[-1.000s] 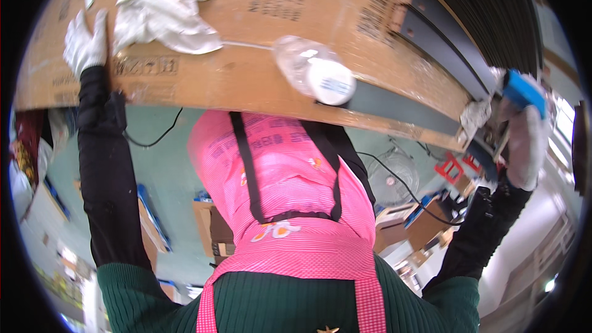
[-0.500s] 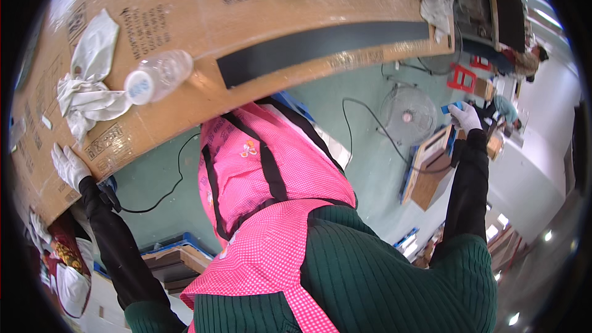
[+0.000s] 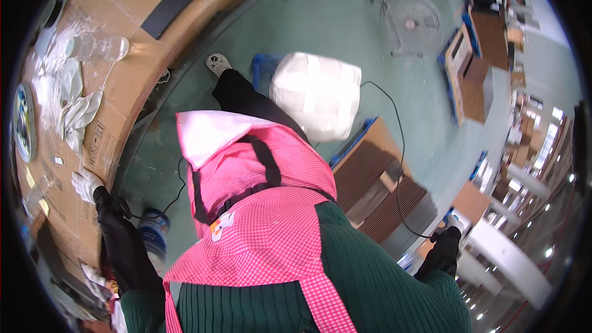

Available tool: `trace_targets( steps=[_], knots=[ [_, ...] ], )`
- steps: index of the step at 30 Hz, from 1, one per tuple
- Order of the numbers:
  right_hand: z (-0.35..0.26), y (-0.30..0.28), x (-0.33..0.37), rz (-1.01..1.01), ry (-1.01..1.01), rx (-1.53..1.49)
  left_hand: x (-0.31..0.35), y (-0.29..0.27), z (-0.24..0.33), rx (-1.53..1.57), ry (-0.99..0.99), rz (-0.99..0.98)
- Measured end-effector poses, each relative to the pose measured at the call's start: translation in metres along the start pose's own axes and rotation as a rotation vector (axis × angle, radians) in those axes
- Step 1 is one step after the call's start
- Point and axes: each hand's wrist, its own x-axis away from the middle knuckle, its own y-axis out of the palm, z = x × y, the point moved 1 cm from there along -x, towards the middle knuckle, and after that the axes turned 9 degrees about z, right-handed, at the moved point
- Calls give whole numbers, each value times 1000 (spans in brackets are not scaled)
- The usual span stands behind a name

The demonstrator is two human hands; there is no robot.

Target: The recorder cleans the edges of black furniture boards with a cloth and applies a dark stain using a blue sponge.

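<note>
My left hand (image 3: pixel 86 185), in a white glove, lies on the edge of the cardboard-covered table (image 3: pixel 117 142) with its fingers stretched out. Crumpled white cloths (image 3: pixel 80 111) and a clear plastic bottle (image 3: pixel 102 47) lie farther along the tabletop. Out to the far right is my right hand (image 3: pixel 455 223), also gloved and small in the picture. Its fingers are bent round a small blue object (image 3: pixel 449 214), whose kind I cannot make out. A black cord runs from each wrist.
A white wrapped bundle (image 3: pixel 317 95) sits ahead on the green floor. Stacked brown panels (image 3: pixel 379 179) stand to my right, with more panels on a blue-edged stand (image 3: pixel 465 80) beyond. A floor fan (image 3: pixel 412 23) is at the far side. A dark strip (image 3: pixel 185 0) lies on the table.
My body has turned right, bringing the white bundle and brown panels into view. My right hand has moved lower in the picture; my left hand stays on the table edge.
</note>
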Motion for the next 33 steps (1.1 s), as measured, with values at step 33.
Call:
trace_targets(
  steps=[33],
  knots=[
    [-323,28,1090,-2075,-1480,-528,42,-113,-76,595,-416,25]
  ],
)
